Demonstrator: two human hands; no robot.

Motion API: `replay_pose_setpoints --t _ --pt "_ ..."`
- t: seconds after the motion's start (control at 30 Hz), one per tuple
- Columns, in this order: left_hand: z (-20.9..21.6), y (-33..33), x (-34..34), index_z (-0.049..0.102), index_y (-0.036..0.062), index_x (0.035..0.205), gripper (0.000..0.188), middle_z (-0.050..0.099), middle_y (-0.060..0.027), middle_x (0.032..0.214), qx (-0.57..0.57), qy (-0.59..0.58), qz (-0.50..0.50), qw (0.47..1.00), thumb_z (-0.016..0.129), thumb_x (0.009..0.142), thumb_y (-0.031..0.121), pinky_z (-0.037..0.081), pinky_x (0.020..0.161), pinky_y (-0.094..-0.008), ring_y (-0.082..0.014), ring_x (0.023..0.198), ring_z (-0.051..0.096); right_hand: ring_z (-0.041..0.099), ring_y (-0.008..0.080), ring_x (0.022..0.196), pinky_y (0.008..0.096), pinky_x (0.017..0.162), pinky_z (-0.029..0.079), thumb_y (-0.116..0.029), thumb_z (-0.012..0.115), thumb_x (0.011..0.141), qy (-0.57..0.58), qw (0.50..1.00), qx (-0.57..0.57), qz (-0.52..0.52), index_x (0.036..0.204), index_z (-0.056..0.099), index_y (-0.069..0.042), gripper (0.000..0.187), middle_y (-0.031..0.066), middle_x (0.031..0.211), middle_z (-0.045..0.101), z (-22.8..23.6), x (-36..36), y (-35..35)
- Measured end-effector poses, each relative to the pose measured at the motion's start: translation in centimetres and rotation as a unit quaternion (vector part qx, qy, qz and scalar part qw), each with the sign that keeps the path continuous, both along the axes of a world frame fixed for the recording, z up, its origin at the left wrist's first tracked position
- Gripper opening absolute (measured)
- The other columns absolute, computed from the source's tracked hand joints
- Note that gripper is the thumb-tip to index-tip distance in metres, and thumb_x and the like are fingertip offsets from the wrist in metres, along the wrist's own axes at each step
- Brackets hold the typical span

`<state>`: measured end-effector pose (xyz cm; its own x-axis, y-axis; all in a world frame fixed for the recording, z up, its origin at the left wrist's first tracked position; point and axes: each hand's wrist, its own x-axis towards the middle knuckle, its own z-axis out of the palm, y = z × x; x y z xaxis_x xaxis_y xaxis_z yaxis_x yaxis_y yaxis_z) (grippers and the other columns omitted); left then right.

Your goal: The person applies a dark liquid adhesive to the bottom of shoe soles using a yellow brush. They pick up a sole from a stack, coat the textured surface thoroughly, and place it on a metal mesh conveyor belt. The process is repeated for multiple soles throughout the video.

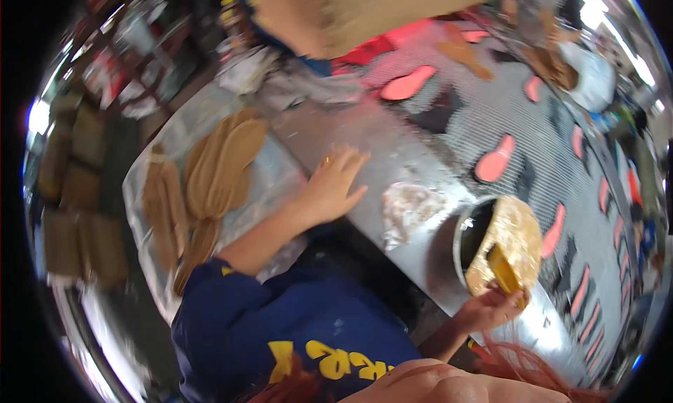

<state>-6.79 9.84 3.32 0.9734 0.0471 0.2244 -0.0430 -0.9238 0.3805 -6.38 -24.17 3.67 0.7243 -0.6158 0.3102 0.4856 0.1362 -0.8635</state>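
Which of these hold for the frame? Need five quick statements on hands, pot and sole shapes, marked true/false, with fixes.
1. The right hand holds a yellow tool. True.
2. The left hand grips a second tool. False: it is open and empty, at the metal bench.
3. The brown sole-shaped pieces lie on a clear plastic sheet. True.
4. The pink sole shapes lie on a plain white surface. False: the surface is grey and striped.
5. The metal pot is nearer the left hand than the right. False: it is right beside the right hand.
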Motion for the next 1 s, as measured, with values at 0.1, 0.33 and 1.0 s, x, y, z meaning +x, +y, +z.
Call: replay_pose_setpoints --t 0.1,0.33,1.0 --pt "2.5 6.7 -3.3 0.034 0.0052 0.137 0.071 0.031 -0.0265 0.140 0.130 0.101 0.250 0.954 0.067 0.080 0.032 0.021 0.109 -0.0539 -0.0400 0.134 0.027 0.054 0.0207 0.066 0.0264 0.060 0.045 -0.017 0.046 0.097 -0.031 0.997 -0.058 -0.036 0.116 0.045 -0.001 0.025 0.0178 0.085 0.055 0.3 0.9 1.5" --pt "1.8 21.0 -6.1 0.034 -0.0018 0.135 0.084 0.044 -0.0313 0.129 0.058 0.312 0.470 0.823 0.070 0.073 0.042 0.042 0.093 -0.0552 -0.0450 0.118 0.047 0.053 0.0195 0.075 0.0273 0.068 0.043 -0.012 0.044 0.097 0.012 0.998 -0.053 0.040 0.113 0.046 -0.003 0.019 0.0148 0.094 0.053 2.4 1.2 7.3" --pt "3.1 12.1 1.6 0.037 -0.0003 0.134 0.079 0.048 -0.0229 0.117 0.000 -0.036 0.221 0.975 0.076 0.070 0.024 0.045 0.090 -0.0413 -0.0380 0.105 0.054 0.055 0.0183 0.078 0.0269 0.068 0.045 0.000 0.052 0.092 0.029 0.933 -0.355 0.047 0.107 0.056 0.000 0.016 0.0106 0.090 0.056 1.7 0.8 8.9"
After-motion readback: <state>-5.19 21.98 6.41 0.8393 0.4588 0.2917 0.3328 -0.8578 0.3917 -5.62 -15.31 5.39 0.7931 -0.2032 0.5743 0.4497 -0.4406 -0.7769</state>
